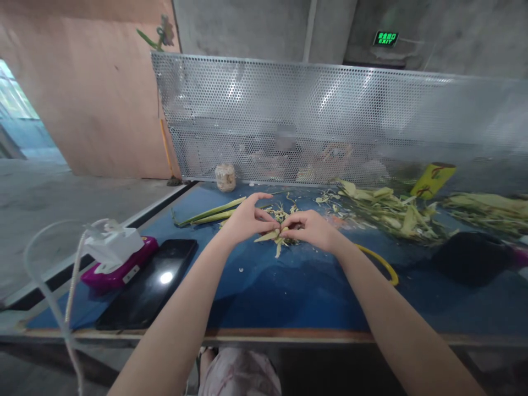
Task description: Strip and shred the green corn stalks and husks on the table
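Observation:
Over the middle of the blue table, my left hand (251, 221) and my right hand (310, 228) meet with fingertips almost touching. Both pinch a small pale-green, husk-like plant piece (268, 236), whose ends stick out below the fingers. The left thumb and index finger are bent around it, and part of the piece is hidden by my fingers. Beneath and behind the hands lies a small heap of shredded plant bits (281, 212). Long green stalks (214, 214) lie just left of my left hand.
A big pile of pale-green husks (388, 212) lies at the right, near a yellow-green container (433, 180). A yellow loop (390, 269) rests by my right forearm. At left are a black phone (152, 286) and a magenta power strip (119, 275). A perforated metal panel (264, 121) stands behind.

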`<state>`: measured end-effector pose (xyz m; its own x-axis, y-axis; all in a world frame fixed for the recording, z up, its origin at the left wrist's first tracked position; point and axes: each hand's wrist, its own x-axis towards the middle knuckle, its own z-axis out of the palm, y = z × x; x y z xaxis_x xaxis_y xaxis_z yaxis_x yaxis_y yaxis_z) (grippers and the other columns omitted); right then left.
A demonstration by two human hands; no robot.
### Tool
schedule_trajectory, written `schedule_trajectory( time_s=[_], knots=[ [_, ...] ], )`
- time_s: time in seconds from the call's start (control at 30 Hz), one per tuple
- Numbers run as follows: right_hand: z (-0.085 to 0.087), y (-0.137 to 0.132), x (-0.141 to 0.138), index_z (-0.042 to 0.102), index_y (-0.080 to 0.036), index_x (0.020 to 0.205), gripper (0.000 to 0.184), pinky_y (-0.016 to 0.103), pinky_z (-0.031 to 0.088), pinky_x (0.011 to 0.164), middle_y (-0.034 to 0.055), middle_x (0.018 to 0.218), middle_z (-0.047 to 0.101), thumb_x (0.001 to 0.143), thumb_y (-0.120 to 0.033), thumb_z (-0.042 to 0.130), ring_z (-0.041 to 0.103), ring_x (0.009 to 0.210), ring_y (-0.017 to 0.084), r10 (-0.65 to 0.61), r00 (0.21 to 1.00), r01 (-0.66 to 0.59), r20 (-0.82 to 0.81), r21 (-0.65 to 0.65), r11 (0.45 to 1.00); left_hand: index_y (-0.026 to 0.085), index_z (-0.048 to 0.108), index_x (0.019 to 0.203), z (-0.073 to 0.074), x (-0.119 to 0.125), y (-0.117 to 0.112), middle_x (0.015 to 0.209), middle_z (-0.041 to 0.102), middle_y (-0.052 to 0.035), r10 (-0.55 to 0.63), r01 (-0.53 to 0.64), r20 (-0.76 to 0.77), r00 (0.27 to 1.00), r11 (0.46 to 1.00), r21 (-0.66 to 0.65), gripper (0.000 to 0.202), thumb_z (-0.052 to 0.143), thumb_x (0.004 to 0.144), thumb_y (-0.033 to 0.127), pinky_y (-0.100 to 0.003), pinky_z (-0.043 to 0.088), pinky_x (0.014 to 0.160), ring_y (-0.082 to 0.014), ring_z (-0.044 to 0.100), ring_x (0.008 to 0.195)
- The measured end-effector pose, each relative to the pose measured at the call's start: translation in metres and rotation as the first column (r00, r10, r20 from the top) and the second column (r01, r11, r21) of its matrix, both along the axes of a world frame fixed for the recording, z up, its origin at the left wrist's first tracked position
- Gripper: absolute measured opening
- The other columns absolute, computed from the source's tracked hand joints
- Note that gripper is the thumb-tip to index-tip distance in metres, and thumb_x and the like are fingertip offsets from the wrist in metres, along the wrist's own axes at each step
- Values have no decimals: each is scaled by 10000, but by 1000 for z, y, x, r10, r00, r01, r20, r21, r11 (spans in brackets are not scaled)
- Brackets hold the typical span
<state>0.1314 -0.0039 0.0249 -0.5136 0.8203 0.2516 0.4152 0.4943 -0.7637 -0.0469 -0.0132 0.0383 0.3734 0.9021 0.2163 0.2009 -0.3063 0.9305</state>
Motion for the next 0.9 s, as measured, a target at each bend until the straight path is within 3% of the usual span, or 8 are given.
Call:
schedule_trajectory(
  time_s=[0.1, 0.17, 0.33, 0.53, 0.73, 0.9],
  knots=[
    [1, -2, -1, 634, -149, 730, 169, 226, 394, 569, 8, 650, 599, 647, -296, 626, 519, 593, 102, -3, 995, -5, -97, -74, 997, 137, 355, 1147, 4, -1, -1, 658, 657, -33, 7, 3, 74, 997, 990, -138, 568, 612, 641, 125, -261, 456, 506, -102, 561, 465],
    [1, -2, -1, 630, -146, 741, 204, 225, 387, 557, 6, 639, 592, 640, -323, 636, 509, 573, 95, -14, 989, -2, -144, -106, 994, 130, 390, 1112, 5, -2, -1, 624, 644, -13, 13, 0, 80, 997, 988, -153, 519, 611, 643, 120, -218, 414, 460, -69, 512, 421],
    [-1, 3, 0, 609, -149, 737, 222, 223, 393, 597, 9, 688, 601, 645, -350, 632, 510, 600, 87, -67, 949, 40, -307, -94, 995, 136, 406, 1070, -1, -2, 5, 547, 584, 52, 10, -3, 155, 988, 999, -45, 510, 644, 618, 139, -210, 410, 534, -62, 518, 492],
    [-10, 12, -2, 611, -148, 763, 282, 211, 360, 543, 4, 672, 572, 650, -407, 620, 462, 562, 74, -137, 876, 108, -462, -88, 990, 141, 356, 1107, -3, 3, 6, 639, 617, 20, 120, -135, 156, 980, 987, 88, 598, 668, 600, 201, -235, 420, 573, -94, 556, 579],
    [-8, 9, -5, 610, -145, 762, 288, 203, 321, 511, -8, 649, 540, 638, -405, 624, 419, 538, 64, -198, 847, 156, -494, -126, 980, 149, 322, 1111, -1, 4, 3, 676, 632, 1, 198, -230, 159, 967, 949, 217, 602, 656, 617, 231, -294, 461, 698, -141, 609, 695],
    [-6, 6, -6, 606, -141, 724, 275, 210, 318, 507, -11, 629, 533, 620, -394, 629, 417, 530, 67, -247, 837, 198, -488, -151, 968, 176, 340, 1071, 1, 8, -5, 705, 650, -1, 214, -214, 41, 976, 906, 364, 484, 603, 665, 195, -315, 459, 764, -147, 624, 747]
  ],
)
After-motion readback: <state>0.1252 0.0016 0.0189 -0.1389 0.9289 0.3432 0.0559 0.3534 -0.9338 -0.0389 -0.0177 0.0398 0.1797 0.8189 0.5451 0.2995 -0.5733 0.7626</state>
